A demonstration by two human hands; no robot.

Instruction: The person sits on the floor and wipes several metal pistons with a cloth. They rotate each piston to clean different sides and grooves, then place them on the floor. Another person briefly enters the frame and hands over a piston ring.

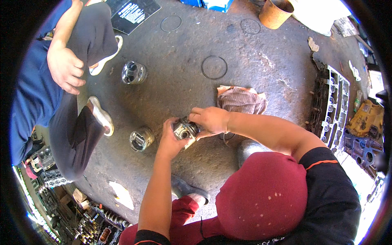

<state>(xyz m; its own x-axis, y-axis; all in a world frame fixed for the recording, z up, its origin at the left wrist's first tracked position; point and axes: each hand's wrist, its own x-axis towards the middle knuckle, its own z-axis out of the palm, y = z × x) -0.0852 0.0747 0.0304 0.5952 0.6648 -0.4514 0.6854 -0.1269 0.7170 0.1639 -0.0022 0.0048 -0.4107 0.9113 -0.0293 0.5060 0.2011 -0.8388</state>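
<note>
Low over the floor, a metal piston point(185, 132) is held between my two hands, its pin hole facing up. My left hand point(171, 141) wraps its near left side, thumb along the skirt. My right hand point(207, 121) curls around the other end, fingers pressed at the edge; whether a ring lies under them I cannot tell. To the left stand one piston point(141, 139) and, farther off, another piston point(134, 72). A thin dark ring point(214, 67) lies beyond my hands. The striped cloth point(241, 100) rests just past my right wrist.
At the left a co-worker squats, one hand point(65, 69) hanging over a knee. A long metal engine part point(337, 106) lies at the right. Farther back are a rusty can point(275, 14), a black booklet point(132, 14) and another ring point(170, 23). Engine parts point(96, 224) crowd the lower left.
</note>
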